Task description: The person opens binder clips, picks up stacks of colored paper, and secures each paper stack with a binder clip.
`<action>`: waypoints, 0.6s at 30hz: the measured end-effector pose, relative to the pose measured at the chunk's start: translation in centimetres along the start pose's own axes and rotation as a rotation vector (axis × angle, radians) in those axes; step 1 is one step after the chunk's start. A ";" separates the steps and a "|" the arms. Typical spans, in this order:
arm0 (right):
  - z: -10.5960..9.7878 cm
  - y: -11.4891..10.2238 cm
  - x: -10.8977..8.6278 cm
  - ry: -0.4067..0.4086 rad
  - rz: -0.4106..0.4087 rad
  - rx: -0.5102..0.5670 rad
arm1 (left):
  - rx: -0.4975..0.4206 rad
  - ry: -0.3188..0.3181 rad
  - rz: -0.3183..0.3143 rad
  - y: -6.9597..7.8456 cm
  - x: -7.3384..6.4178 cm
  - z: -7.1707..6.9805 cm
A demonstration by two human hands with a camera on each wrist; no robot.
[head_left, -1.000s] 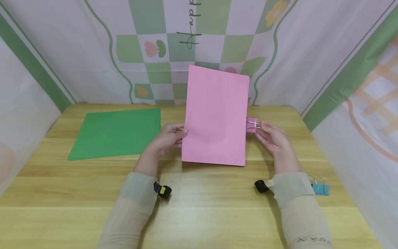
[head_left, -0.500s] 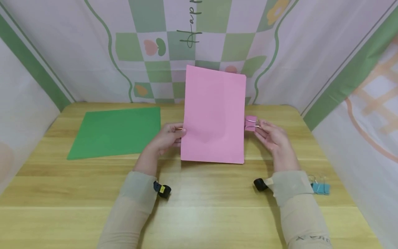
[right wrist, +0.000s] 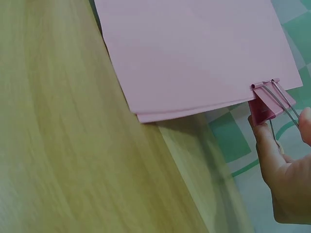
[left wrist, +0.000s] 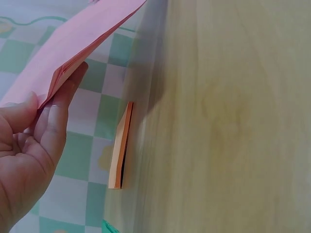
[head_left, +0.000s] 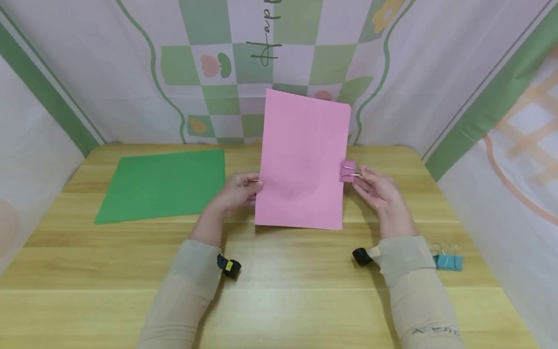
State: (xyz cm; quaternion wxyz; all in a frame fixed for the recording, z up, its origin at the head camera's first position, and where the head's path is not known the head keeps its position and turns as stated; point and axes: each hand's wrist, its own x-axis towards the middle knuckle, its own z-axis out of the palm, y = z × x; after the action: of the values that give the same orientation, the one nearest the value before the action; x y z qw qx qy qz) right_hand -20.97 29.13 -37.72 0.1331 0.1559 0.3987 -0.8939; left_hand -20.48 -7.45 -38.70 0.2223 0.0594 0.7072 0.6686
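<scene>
A stack of pink paper [head_left: 302,165] stands tilted up above the middle of the table. My left hand [head_left: 237,194] pinches its left edge, thumb [left wrist: 22,114] in front and fingers behind; the layered sheet edges show in the left wrist view. At the right edge of the stack is a pink binder clip [head_left: 348,171]. My right hand [head_left: 377,189] pinches the clip's wire handles. In the right wrist view the clip's mouth overlaps the paper's edge, one lip lying over the front sheet, and two slightly offset sheet layers [right wrist: 160,116] show at the corner.
Green paper [head_left: 161,186] lies flat at the left of the wooden table [head_left: 283,300]. A blue binder clip [head_left: 449,262] rests by my right sleeve. An orange paper stack [left wrist: 121,150] shows in the left wrist view. A patterned cloth [head_left: 213,102] hangs behind.
My right hand has moved left with the pink binder clip, which now overlaps the paper's right edge. The pink paper shifted slightly left, then back right. My left hand keeps its grip.
</scene>
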 end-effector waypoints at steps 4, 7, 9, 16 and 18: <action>0.3 0.0 0.0 -0.006 0.000 0.001 | 0.022 0.001 -0.004 -0.1 0.1 0.2; 0.4 0.0 0.1 -0.017 0.001 -0.006 | 0.027 0.001 -0.001 -0.3 0.3 0.3; 0.6 0.1 0.1 -0.023 0.000 -0.018 | 0.026 0.002 0.002 -0.4 0.4 0.3; 0.7 0.4 -0.1 -0.047 -0.020 -0.062 | 0.027 0.020 0.003 -1.1 0.6 0.4; 0.6 0.5 -0.3 -0.063 -0.024 -0.074 | 0.026 0.032 -0.006 -1.5 0.5 0.5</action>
State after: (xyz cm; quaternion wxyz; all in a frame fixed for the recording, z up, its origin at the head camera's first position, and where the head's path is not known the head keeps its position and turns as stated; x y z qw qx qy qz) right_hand -20.64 28.39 -37.61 0.1404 0.1176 0.4290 -0.8845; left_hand -20.39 -6.94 -40.24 0.2123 0.0493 0.7195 0.6594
